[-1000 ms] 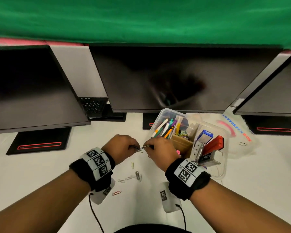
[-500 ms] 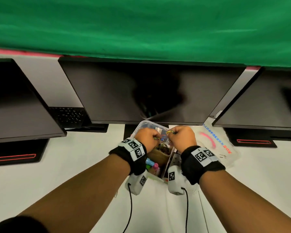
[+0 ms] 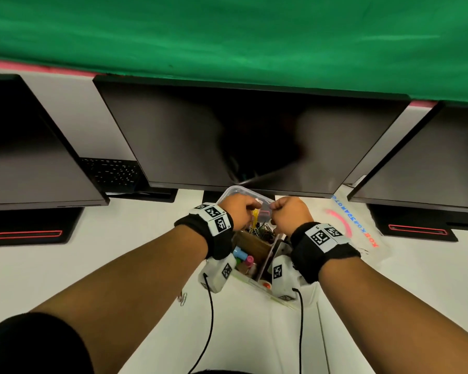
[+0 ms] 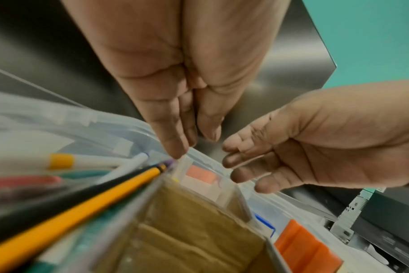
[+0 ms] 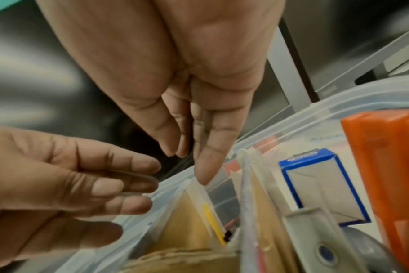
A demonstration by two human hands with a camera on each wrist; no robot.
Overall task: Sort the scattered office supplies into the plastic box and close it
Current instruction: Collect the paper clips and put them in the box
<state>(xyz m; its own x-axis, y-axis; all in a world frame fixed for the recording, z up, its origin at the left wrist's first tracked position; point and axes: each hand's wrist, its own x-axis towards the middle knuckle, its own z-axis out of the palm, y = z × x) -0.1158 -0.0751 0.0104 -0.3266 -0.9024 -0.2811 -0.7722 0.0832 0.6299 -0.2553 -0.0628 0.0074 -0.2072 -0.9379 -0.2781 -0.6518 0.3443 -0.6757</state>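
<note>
The clear plastic box stands open under the middle monitor. Both hands hover over its far end: my left hand and my right hand, close together. In the left wrist view the left hand has straight fingers pointing down, holding nothing. The right hand is the same, empty. Below them a cardboard compartment holds a pile of paper clips; a yellow clip leans against its divider. One loose paper clip lies on the table beside my left forearm.
Pens and a yellow pencil fill the left compartment. An orange stapler and a blue staple box sit in the right one. The clear lid lies right of the box. Monitors stand just behind.
Both hands carried pinched paper clips from the table up over the box. The clips seen between the fingers half a second ago are gone from them, and the fingers have straightened.
</note>
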